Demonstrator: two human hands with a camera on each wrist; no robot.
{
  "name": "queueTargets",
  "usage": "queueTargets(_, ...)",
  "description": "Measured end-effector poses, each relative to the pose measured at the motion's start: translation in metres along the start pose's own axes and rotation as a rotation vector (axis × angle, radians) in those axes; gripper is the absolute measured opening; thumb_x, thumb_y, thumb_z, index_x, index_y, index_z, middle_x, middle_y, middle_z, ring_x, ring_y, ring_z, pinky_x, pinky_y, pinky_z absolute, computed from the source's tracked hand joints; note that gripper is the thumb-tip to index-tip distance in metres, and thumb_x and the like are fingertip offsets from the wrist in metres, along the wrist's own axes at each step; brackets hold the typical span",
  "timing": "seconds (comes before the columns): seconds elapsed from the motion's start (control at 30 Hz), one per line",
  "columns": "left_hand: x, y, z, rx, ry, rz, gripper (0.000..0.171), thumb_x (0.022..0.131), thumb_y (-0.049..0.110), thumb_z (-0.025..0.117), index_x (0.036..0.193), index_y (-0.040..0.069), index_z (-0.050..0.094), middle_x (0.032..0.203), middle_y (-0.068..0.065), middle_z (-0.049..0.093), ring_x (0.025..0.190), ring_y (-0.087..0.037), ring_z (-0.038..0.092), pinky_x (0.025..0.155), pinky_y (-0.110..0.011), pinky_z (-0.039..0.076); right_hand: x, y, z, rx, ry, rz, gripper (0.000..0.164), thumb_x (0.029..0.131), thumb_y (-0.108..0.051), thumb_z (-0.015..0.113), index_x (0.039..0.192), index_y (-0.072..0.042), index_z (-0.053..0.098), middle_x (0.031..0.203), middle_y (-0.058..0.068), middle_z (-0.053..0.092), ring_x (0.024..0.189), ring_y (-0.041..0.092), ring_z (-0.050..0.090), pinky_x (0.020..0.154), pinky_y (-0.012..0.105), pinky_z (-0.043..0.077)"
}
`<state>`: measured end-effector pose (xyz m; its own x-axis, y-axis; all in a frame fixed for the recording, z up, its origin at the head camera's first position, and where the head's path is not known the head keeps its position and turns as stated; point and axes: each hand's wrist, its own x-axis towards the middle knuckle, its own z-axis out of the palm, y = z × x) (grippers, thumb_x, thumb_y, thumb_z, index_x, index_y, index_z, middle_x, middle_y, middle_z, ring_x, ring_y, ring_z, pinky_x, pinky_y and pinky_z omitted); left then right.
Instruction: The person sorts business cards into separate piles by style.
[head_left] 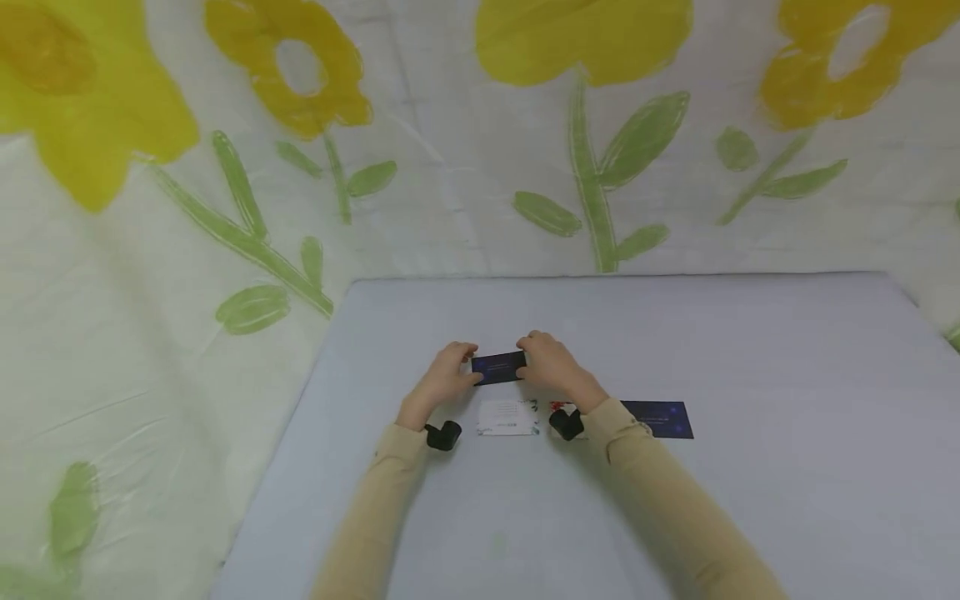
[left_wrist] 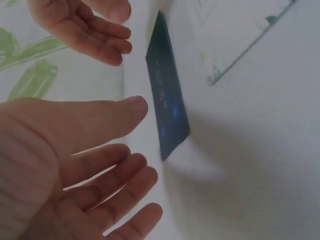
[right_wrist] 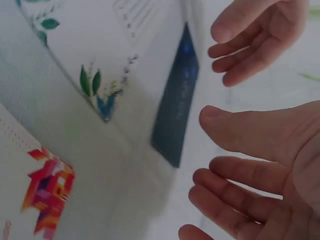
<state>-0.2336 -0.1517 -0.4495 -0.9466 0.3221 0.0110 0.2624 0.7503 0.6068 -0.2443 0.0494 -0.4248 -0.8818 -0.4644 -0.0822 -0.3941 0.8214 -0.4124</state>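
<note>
A dark blue card [head_left: 498, 368] with small pale print lies on the table between my two hands. My left hand [head_left: 445, 377] is at its left end, and my right hand [head_left: 552, 367] is at its right end. Both wrist views show loosely bent fingers, with a small gap between each thumb and the card [left_wrist: 167, 87]. Just below it lies a white card [head_left: 508, 418] with leaf decorations at its edges. Under my right wrist, another white card [right_wrist: 30, 190] with a red and orange pattern is partly hidden in the head view.
A second dark blue card [head_left: 671, 418] lies to the right, partly covered by my right sleeve. The pale tabletop [head_left: 787, 467] stretches around the cards. Behind it hangs a white cloth [head_left: 450, 167] with painted yellow flowers. Black wrist cameras [head_left: 444, 435] sit on both wrists.
</note>
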Motion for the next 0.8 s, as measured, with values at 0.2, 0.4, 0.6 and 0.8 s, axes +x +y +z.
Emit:
queueTargets(0.2,0.005,-0.001,0.006,0.061,-0.016,0.006,0.053,0.082,0.012,0.069,0.126,-0.009,0.048,0.116,-0.020,0.051,0.106,-0.031,0.050,0.094,-0.040,0.040,0.005,0.006,0.014,-0.052,0.007,0.019,0.049,0.086,-0.022,0.066,0.124,0.005,0.053,0.120,0.022,0.049,0.111,0.035,0.046,0.090,0.046,0.042)
queueTargets(0.4,0.006,-0.001,0.008,0.102,-0.024,0.024,0.047,0.080,0.011,0.071,0.120,-0.007,0.055,0.116,-0.020,0.050,0.109,-0.032,0.047,0.097,-0.039,0.038,0.004,0.007,0.019,-0.019,0.044,0.025,0.044,0.084,-0.020,0.069,0.120,0.003,0.057,0.115,0.019,0.049,0.106,0.033,0.044,0.088,0.046,0.041)
queueTargets(0.6,0.007,-0.001,0.009,0.116,-0.025,0.042,0.042,0.080,0.011,0.072,0.116,-0.005,0.057,0.113,-0.019,0.051,0.108,-0.032,0.047,0.097,-0.040,0.037,0.003,0.008,0.020,-0.007,0.054,0.042,0.043,0.082,-0.021,0.071,0.116,0.002,0.059,0.111,0.018,0.049,0.103,0.031,0.044,0.087,0.044,0.041)
queueTargets(0.8,0.008,0.004,0.014,0.052,0.016,0.060,0.042,0.076,0.006,0.073,0.113,-0.003,0.056,0.106,-0.017,0.053,0.099,-0.029,0.050,0.091,-0.040,0.041,0.000,0.013,0.019,0.033,0.089,0.069,0.039,0.078,-0.018,0.074,0.108,0.001,0.057,0.105,0.016,0.051,0.098,0.030,0.047,0.085,0.043,0.042)
